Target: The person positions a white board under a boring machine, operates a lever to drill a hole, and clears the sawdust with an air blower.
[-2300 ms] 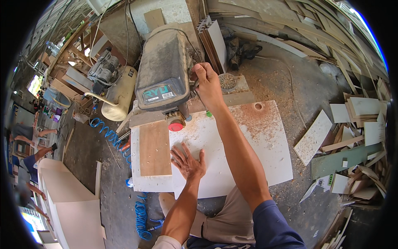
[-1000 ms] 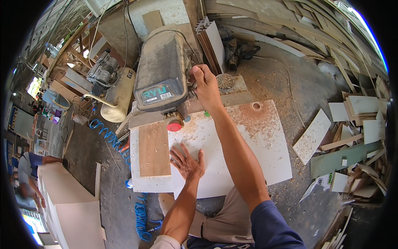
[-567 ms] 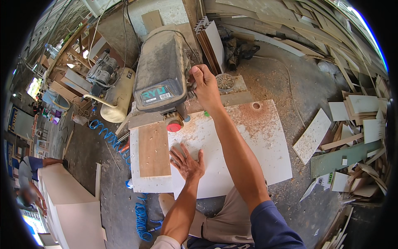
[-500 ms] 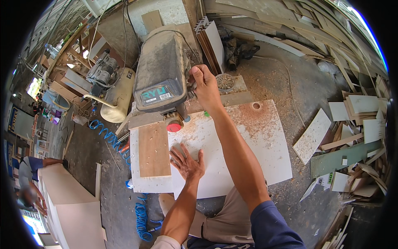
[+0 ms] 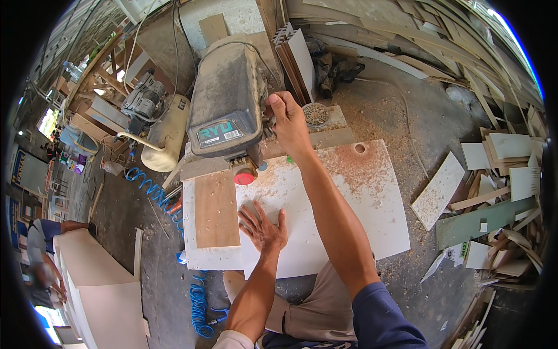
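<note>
A dusty grey drill press (image 5: 224, 96) stands in front of me, with a red round part (image 5: 243, 177) at its lower front. My right hand (image 5: 286, 116) is closed at the right side of its head, around what looks like the feed handle, mostly hidden by the fingers. Beneath the head lies a white board (image 5: 314, 232) strewn with sawdust, with a round hole (image 5: 360, 149) near its far right corner. Flat on this board, fingers spread, rests my left hand (image 5: 264, 228). A brown wooden panel (image 5: 216, 212) lies just left of that hand.
A beige air compressor tank (image 5: 167, 136) and a coiled blue hose (image 5: 199, 308) are on the left. Board offcuts (image 5: 511, 174) pile up at the right, with one loose white piece (image 5: 437, 191) on the floor. Another person (image 5: 43, 256) bends over a large pale panel (image 5: 104, 291).
Both my hands and the board keep their places. At the far left, the other person has shifted slightly.
</note>
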The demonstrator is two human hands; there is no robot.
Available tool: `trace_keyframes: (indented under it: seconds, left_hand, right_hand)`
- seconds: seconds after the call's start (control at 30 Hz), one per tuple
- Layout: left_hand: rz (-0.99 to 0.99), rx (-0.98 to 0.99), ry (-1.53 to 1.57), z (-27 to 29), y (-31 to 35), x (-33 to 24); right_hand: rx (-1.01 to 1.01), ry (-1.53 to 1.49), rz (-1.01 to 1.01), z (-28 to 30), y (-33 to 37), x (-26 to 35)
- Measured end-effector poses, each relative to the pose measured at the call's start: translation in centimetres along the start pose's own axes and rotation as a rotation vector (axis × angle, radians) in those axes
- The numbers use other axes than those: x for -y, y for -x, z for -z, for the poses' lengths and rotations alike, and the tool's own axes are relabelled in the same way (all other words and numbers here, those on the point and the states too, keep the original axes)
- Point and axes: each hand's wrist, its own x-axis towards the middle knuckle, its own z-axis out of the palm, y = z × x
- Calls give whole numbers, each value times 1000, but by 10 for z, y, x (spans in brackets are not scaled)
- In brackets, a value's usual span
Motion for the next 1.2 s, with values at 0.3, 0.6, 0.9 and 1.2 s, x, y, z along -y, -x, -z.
trace_keyframes:
  seconds: [0.3, 0.6, 0.9, 1.2]
  left_hand:
    - [4, 5, 5, -1, 0, -1]
    - [-12, -49, -4, -8, -2, 3]
    - [-3, -7, 12, -1, 0, 0]
    - [-2, -5, 7, -1, 1, 0]
  right_hand:
    - [-9, -20, 46, 0, 0, -5]
    - [0, -15, 30, 0, 1, -3]
    - [11, -29, 30, 2, 4, -3]
    - [51, 11, 5, 6, 6, -4]
